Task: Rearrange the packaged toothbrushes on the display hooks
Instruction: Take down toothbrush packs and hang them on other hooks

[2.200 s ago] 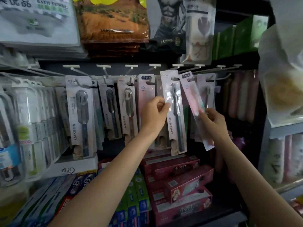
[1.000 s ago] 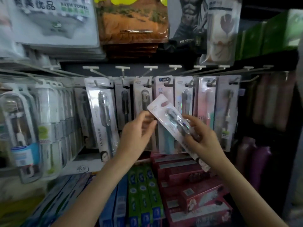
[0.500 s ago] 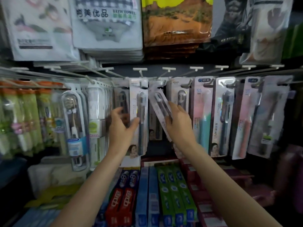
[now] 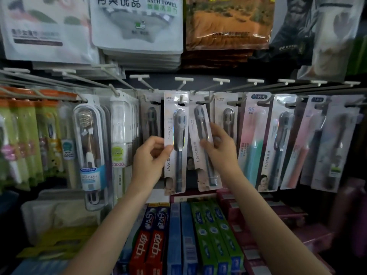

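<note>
Work looks mid-way, judging by how the packs hang: most of the row already sits straight on the hooks (image 4: 181, 81), from the clear case (image 4: 89, 149) at 9 o'clock to the pink pack (image 4: 250, 139) and those beyond it at 3 o'clock. Left hand (image 4: 152, 157) pinches the edge of the straight pack (image 4: 175, 141), which hangs on its hook. Right hand (image 4: 219, 149) grips the tilted pack (image 4: 204, 145), its top up at a hook at 12 o'clock (whether the hole is over the hook, I cannot tell). What seems left: seat that pack, let it hang plumb, then check the rest
</note>
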